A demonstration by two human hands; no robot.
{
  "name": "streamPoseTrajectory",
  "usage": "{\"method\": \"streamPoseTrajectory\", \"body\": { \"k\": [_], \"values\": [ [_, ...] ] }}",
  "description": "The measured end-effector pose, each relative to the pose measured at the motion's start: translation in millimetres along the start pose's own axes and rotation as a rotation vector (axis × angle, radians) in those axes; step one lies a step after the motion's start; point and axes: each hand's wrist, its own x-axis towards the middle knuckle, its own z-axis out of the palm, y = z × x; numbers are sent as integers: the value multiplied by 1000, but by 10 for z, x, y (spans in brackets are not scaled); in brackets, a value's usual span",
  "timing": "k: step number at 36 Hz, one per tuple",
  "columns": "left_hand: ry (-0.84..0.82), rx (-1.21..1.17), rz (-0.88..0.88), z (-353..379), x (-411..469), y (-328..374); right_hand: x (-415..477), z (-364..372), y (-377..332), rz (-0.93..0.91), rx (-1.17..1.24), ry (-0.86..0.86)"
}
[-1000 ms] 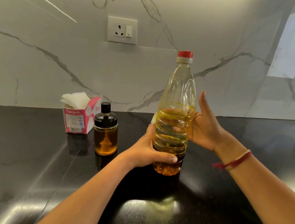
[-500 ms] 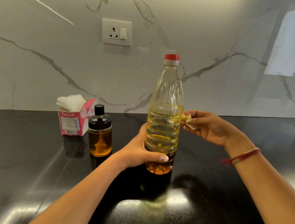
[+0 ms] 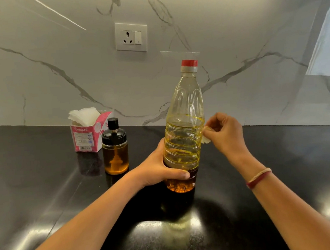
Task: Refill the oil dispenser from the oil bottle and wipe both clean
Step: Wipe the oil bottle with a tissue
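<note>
I see the left hand (image 3: 160,170) wrapped round the lower body of the oil bottle (image 3: 183,123), which stands capped and upright on the black counter (image 3: 48,203). I judge this grip braces it against side pressure. The right hand (image 3: 224,134) pinches a tissue wad (image 3: 205,139) against the bottle's right wall for wiping. The dispenser (image 3: 115,150) stands capped, left of the bottle and apart from it.
</note>
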Motion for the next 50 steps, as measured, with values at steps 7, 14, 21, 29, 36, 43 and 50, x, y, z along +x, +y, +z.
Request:
{"method": "streamPoseTrajectory", "body": {
  "k": [7, 14, 21, 29, 36, 43, 50],
  "values": [
    [14, -14, 7, 8, 19, -27, -99, 125, -131, 209, 330, -59],
    [53, 4, 18, 9, 34, -57, -88, 15, -260, 375, 636, -155],
    [94, 17, 23, -75, 19, -59, -198, -19, -469, 369, 567, -250],
    [85, 2, 5, -98, 23, -60, -308, -3, -615, 172, 463, -146],
    [90, -11, -3, -79, 15, -62, -302, 119, -447, 308, 487, -536],
    [95, -6, -9, -79, 29, -83, -117, -77, -328, 355, 698, -502],
    [93, -11, 5, -83, 46, -143, -169, 48, -282, 404, 612, -676]
  ]
}}
